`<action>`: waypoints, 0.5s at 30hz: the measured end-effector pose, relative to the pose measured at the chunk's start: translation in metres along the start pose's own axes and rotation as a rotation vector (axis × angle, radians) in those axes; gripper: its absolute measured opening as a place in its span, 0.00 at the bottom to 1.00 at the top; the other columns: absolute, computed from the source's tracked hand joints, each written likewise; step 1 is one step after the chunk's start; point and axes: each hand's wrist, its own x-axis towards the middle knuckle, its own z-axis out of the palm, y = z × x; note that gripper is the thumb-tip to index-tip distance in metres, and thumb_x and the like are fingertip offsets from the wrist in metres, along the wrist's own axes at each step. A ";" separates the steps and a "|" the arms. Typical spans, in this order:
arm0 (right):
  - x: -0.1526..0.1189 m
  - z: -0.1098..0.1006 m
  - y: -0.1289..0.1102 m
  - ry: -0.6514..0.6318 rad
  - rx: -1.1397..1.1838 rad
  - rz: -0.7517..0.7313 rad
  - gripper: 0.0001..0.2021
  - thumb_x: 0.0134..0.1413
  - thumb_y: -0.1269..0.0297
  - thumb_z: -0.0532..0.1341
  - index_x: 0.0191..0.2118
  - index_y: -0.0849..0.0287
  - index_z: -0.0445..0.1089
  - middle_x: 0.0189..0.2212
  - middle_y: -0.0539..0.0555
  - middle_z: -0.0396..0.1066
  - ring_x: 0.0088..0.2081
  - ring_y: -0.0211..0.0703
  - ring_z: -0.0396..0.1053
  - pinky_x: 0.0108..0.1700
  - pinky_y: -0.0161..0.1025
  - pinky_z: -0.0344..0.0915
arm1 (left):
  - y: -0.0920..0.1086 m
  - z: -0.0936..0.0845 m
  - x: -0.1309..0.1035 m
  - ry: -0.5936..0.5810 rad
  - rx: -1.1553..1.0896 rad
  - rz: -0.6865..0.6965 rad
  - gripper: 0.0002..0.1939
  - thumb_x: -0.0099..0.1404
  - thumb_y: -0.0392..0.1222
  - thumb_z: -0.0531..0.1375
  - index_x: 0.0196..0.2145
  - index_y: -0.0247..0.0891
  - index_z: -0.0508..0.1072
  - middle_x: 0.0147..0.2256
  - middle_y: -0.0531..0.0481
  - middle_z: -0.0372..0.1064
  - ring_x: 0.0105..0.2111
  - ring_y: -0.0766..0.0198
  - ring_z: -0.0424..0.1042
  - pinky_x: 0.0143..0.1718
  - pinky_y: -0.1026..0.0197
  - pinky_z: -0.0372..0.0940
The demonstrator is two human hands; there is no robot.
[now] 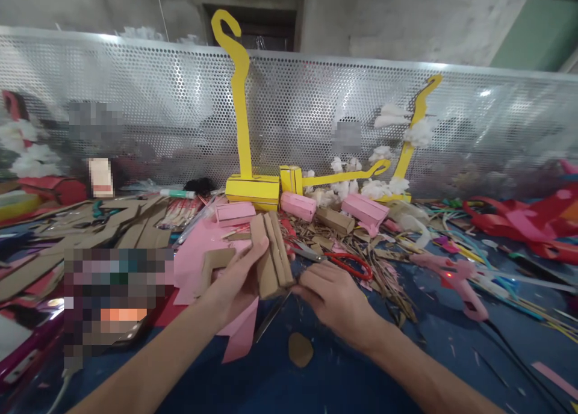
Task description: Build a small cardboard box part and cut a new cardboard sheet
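Observation:
My left hand (239,278) grips a folded brown cardboard box (271,260), held tilted above the table with the thumb across its near face. At the box's lower right corner, the fingers of my right hand (338,299) are pinched together; whatever they hold is hidden. Scissors (311,253) with red handles lie just beyond the right hand. Below the box rests a thin metal blade-like tool (272,318), partly hidden. Pink sheet (194,257) and a cut cardboard piece (217,263) lie beside the left hand. A rounded cardboard scrap (300,349) sits on the blue table (334,384).
Yellow box-based stands with hooks (242,125) rise at the back before a perforated metal panel (171,113). Pink boxes (298,206) and cardboard scraps (397,281) lie ahead. A pink glue gun (465,281) with its cord is on the right; cardboard strips (135,221) cover the left.

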 end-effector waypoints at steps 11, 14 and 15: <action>-0.004 -0.040 0.074 -0.102 -0.201 0.429 0.11 0.65 0.68 0.52 0.44 0.59 0.72 0.41 0.59 0.77 0.44 0.52 0.74 0.44 0.43 0.64 | 0.007 -0.015 0.015 0.151 -0.020 0.131 0.18 0.63 0.47 0.66 0.48 0.39 0.76 0.49 0.41 0.77 0.45 0.52 0.77 0.41 0.55 0.75; -0.013 -0.038 0.075 -0.203 -0.228 0.386 0.18 0.58 0.62 0.60 0.52 0.62 0.71 0.52 0.65 0.74 0.53 0.60 0.71 0.52 0.47 0.65 | 0.003 -0.018 0.017 0.155 0.034 0.159 0.19 0.59 0.49 0.69 0.46 0.39 0.77 0.48 0.42 0.77 0.46 0.52 0.76 0.41 0.58 0.74; -0.016 -0.037 0.074 -0.237 -0.252 0.373 0.23 0.56 0.62 0.60 0.57 0.64 0.67 0.57 0.68 0.70 0.57 0.61 0.67 0.56 0.49 0.63 | 0.002 -0.019 0.017 0.156 0.054 0.165 0.20 0.58 0.50 0.69 0.47 0.40 0.77 0.47 0.43 0.77 0.46 0.53 0.76 0.41 0.59 0.73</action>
